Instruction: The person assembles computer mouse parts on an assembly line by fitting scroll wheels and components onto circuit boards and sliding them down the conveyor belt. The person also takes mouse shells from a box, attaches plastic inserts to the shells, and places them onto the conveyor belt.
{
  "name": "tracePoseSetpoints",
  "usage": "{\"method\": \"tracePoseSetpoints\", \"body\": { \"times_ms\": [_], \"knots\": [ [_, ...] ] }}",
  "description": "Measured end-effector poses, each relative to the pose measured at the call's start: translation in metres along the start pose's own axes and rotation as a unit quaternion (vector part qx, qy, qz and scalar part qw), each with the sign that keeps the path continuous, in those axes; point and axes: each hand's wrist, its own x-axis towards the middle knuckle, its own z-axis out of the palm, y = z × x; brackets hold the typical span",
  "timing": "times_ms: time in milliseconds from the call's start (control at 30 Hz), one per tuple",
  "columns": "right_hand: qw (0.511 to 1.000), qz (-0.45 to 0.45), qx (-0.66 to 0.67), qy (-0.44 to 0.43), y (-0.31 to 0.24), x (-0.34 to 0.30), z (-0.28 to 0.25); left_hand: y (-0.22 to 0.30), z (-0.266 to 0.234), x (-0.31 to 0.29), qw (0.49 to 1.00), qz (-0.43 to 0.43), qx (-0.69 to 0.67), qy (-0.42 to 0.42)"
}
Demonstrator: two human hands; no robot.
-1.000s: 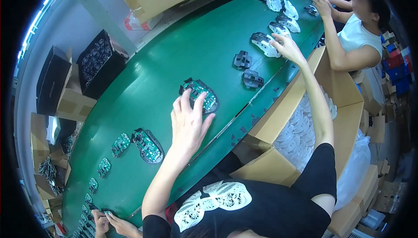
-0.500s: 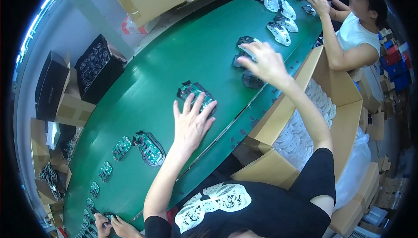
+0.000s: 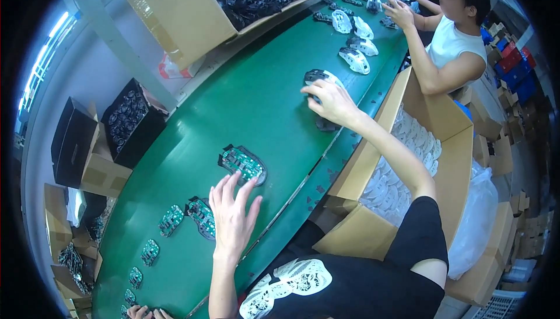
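Note:
My left hand (image 3: 232,220) hangs over the green belt with its fingers spread and nothing in it. Just beyond its fingertips lies a dark computer mouse base with a green circuit board (image 3: 244,162). A second such mouse base (image 3: 201,217) is partly covered by that hand. My right hand (image 3: 333,104) is farther along the belt, its fingers and thumb curled around a dark mouse part that they mostly hide. Beside it lie a black-and-white mouse shell (image 3: 318,76) and another dark mouse part (image 3: 326,124), partly under my wrist.
Loose circuit boards (image 3: 171,221) line the belt (image 3: 192,144) at left. White mouse shells (image 3: 354,60) lie farther up, near a co-worker in a white top (image 3: 458,56). A carton (image 3: 466,161) of white shells stands by my right arm. Another person's hands (image 3: 146,312) show at lower left.
My left hand has drawn back toward me, off the mouse base with the board. My right hand's fingers, stretched before, have curled down over the mouse parts. The whole view has shifted.

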Motion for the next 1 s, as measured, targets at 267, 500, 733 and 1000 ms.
{"method": "tracePoseSetpoints", "body": {
  "times_ms": [267, 500, 733, 1000],
  "knots": [
    [0.979, 0.035, -0.046, -0.195, -0.019, -0.041, -0.042, -0.003, -0.014, -0.022, 0.996, -0.041, -0.078, 0.015],
    [0.978, 0.042, -0.058, -0.196, -0.017, -0.029, -0.033, -0.002, -0.022, -0.022, 0.995, -0.027, -0.092, 0.037],
    [0.913, 0.233, 0.231, -0.243, 0.016, 0.055, -0.064, -0.017, -0.045, -0.042, 0.987, -0.087, -0.111, 0.072],
    [0.939, 0.164, 0.251, 0.166, 0.146, 0.314, -0.122, -0.029, -0.053, -0.052, 0.965, -0.167, -0.146, 0.141]
  ]
}}
